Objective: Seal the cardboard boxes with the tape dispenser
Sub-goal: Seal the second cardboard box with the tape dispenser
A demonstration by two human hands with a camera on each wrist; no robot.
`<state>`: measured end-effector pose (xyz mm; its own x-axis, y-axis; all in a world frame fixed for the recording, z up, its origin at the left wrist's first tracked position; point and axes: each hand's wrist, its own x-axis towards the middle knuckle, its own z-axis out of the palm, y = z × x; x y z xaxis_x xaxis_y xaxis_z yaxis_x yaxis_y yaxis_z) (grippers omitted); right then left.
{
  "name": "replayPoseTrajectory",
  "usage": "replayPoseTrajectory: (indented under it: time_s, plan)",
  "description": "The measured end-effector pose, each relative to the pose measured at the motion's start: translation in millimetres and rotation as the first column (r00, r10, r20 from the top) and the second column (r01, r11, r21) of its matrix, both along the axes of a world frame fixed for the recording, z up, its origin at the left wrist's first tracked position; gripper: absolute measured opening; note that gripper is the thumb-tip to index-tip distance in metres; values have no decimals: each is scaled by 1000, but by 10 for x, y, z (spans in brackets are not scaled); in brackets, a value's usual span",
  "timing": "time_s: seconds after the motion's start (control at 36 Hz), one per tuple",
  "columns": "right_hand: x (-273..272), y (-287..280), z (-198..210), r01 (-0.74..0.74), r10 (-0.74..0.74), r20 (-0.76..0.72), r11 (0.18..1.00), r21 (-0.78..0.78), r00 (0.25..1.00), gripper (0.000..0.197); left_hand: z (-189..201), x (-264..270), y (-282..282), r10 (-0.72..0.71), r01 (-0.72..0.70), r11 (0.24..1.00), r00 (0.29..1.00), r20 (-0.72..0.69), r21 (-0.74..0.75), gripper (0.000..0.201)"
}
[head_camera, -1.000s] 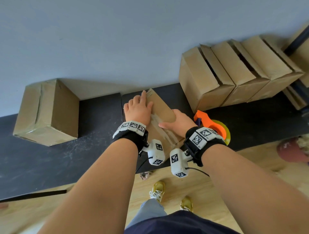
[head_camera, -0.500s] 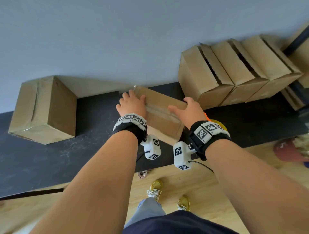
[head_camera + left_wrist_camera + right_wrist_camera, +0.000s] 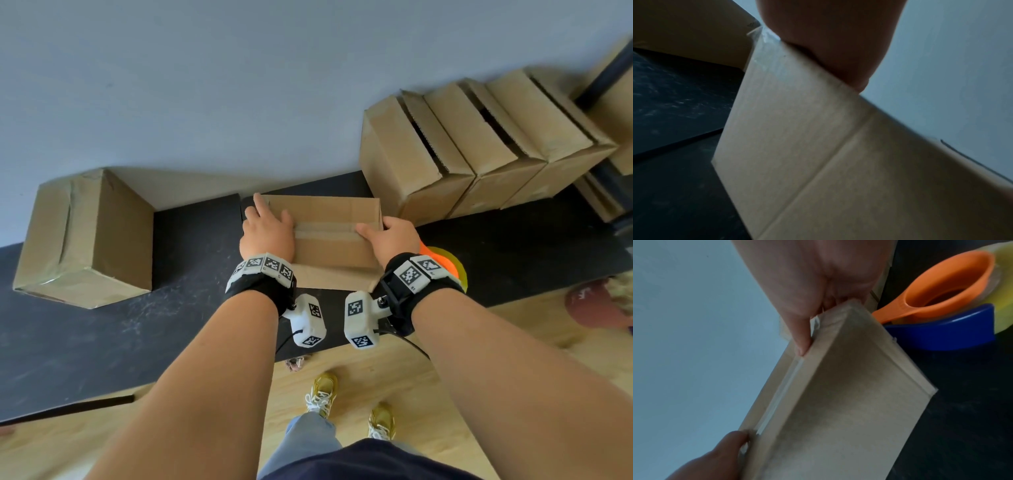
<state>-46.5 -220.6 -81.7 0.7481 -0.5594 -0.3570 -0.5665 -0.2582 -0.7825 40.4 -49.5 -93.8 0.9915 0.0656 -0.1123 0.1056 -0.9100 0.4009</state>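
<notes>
I have the box (image 3: 329,240) on the dark worktop (image 3: 191,246), between both hands. My left hand (image 3: 269,233) lies flat on its top with fingers straight; my right hand (image 3: 388,238) grips the right edge, thumb on the taped seam. It looks light and stiff, probably empty, so I'd hold it by opposite edges. The tape dispenser (image 3: 937,305) sits just beside it.
</notes>
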Motion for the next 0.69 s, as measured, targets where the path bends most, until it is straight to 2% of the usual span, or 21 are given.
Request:
replayPoseTrajectory:
  time_s: [0.14, 0.31, 0.53, 0.61, 0.69]
  plan:
    - [-34, 24, -61, 12, -12, 45, 1000, 3, 999, 38, 1, -3, -13, -29, 28, 999, 1000, 7, 32, 82]
    - [-51, 29, -53, 24, -24, 34, 1000, -17, 999, 44, 72, 65, -12, 37, -41, 997, 997, -65, -67, 76]
    - [-12, 11, -39, 23, -23, -27, 1000, 13, 999, 47, 64, 79, 10, 43, -52, 994, 995, -89, -96, 75]
    - [-1, -40, -15, 8, -6, -39, 999, 38, 999, 46, 36, 62, -3, 44, -47, 998, 997, -68, -51, 75]
    - [-20, -61, 12, -3, 6, -58, 999, 47, 998, 45, -8, 6, -40, 42, -40, 996, 999, -16, 82, 83]
